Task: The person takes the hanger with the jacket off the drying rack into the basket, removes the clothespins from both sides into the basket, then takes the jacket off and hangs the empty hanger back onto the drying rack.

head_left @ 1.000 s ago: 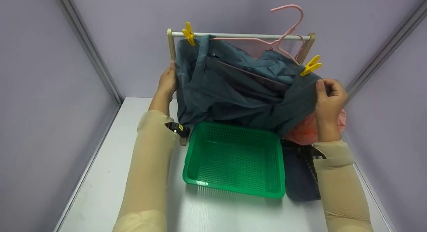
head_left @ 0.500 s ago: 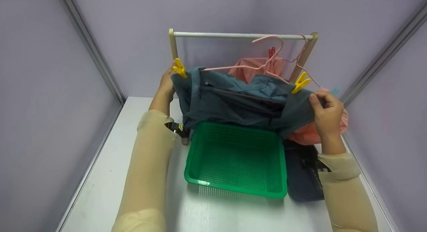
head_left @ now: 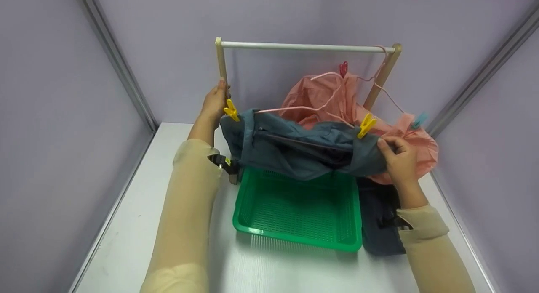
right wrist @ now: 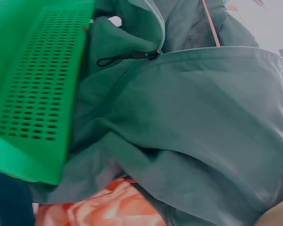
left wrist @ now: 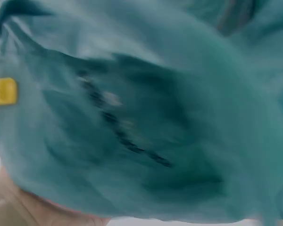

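Note:
A blue-grey zippered garment (head_left: pixel 294 154) hangs on a pink hanger (head_left: pixel 307 107), with yellow clothespins (head_left: pixel 365 125) clipped at both sides. My right hand (head_left: pixel 402 160) pinches the garment's right edge between thumb and fingers. Around the left wooden post of the drying rack (head_left: pixel 294 45) my left hand (head_left: pixel 214 101) is curled. The hanger's hook is off the rack's bar, below and in front of it. In the right wrist view the garment's zip pull (right wrist: pixel 132 55) dangles beside the opening. Cloth fills the left wrist view and hides most of the left hand.
A green basket (head_left: pixel 297 238) stands on the white table below the garment. Behind, a pink garment (head_left: pixel 316 93) hangs on the rack's right side with a red clothespin (head_left: pixel 343 68) and a blue clothespin (head_left: pixel 419 121). Dark folded cloth (head_left: pixel 381 238) lies right of the basket.
The hanger and garment have come down from bar height to below it, moving with my right hand, which also shifts slightly left. The left hand stays at the post. The pink garment is now uncovered.

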A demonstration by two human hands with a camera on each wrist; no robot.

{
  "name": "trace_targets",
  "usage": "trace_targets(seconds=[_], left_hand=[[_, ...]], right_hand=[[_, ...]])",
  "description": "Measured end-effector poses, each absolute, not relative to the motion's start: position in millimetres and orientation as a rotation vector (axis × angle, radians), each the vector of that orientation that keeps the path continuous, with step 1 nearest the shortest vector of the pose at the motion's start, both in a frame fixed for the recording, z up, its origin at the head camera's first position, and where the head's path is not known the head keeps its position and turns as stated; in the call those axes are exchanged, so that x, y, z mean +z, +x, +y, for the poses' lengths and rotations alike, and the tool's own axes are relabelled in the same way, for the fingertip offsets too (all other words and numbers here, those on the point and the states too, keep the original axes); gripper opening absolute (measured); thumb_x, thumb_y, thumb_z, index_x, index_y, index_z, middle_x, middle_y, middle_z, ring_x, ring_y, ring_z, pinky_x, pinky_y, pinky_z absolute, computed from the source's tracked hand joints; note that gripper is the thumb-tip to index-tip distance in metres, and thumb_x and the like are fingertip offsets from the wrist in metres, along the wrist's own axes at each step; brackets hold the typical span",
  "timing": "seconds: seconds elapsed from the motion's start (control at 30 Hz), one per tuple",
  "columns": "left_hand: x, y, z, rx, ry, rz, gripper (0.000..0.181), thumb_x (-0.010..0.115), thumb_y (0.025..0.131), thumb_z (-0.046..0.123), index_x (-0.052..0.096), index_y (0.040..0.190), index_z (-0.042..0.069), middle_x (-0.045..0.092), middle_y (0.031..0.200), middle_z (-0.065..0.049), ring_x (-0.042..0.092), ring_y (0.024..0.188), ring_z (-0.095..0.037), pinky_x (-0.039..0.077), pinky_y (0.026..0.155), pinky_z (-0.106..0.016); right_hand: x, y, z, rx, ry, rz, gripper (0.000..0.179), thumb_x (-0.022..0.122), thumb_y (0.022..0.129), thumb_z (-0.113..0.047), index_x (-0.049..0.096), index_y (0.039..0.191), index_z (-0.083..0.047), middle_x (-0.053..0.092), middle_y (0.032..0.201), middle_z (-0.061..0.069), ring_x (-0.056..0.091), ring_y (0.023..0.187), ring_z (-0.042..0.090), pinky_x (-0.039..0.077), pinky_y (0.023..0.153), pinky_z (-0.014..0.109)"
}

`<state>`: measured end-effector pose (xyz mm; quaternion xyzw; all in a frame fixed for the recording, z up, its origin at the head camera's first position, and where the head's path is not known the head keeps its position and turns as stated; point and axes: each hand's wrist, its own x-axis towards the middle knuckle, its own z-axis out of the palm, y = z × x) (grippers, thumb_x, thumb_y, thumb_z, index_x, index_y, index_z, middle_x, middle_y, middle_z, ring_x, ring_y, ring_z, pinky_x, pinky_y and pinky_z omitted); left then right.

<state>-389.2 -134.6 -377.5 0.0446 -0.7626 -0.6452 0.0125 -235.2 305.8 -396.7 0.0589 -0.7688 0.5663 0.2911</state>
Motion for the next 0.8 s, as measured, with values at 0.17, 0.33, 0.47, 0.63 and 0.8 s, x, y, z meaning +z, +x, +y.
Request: trace_targets(seconds=[0.17, 0.33, 0.47, 0.63, 0.8], left_hand=[[-377, -389, -134, -2.079, 0.133, -2.357, 0.069, 0.026, 0.104, 0.061, 0.045, 0.15, 0.012, 0.049, 0.147, -0.015, 0.044, 0.137, -0.028, 0.038, 0.112, -0.043], [-376, -388, -134, -2.119, 0.136, -2.315, 0.069, 0.027, 0.104, 0.059, 0.044, 0.15, 0.011, 0.047, 0.147, -0.016, 0.04, 0.14, -0.029, 0.034, 0.114, -0.044], [-378, -388, -134, -2.095, 0.139, -2.322, 0.069, 0.027, 0.104, 0.059, 0.044, 0.15, 0.011, 0.046, 0.148, -0.015, 0.04, 0.139, -0.028, 0.034, 0.114, -0.044], [-383, -387, -134, -2.087, 0.135, -2.357, 0.068, 0.026, 0.105, 0.057, 0.04, 0.153, 0.01, 0.041, 0.153, -0.014, 0.036, 0.142, -0.027, 0.031, 0.116, -0.044], [-386, -386, -132, -2.056, 0.13, -2.373, 0.07, 0.024, 0.105, 0.058, 0.039, 0.153, 0.009, 0.038, 0.155, -0.014, 0.036, 0.143, -0.028, 0.032, 0.115, -0.043]], right_hand=[[-415, -234, 307, 1.564, 0.162, -2.105, 0.016, 0.065, 0.094, 0.004, 0.065, 0.096, 0.019, 0.066, 0.081, -0.009, 0.056, 0.076, 0.005, 0.044, 0.072, 0.019], [-429, -233, 306, 1.622, 0.134, -2.174, 0.017, 0.067, 0.094, 0.001, 0.066, 0.098, 0.018, 0.067, 0.082, -0.007, 0.056, 0.076, 0.006, 0.046, 0.071, 0.019], [-436, -232, 303, 1.631, 0.107, -2.232, 0.019, 0.068, 0.094, -0.002, 0.067, 0.099, 0.016, 0.067, 0.083, -0.005, 0.056, 0.077, 0.005, 0.045, 0.072, 0.018], [-447, -230, 302, 1.617, 0.067, -2.288, 0.019, 0.069, 0.094, -0.004, 0.068, 0.098, 0.015, 0.067, 0.083, -0.003, 0.056, 0.077, 0.005, 0.045, 0.071, 0.018], [-461, -226, 300, 1.576, 0.046, -2.342, 0.018, 0.069, 0.094, -0.004, 0.068, 0.097, 0.014, 0.066, 0.083, -0.003, 0.054, 0.076, 0.004, 0.044, 0.071, 0.017]])
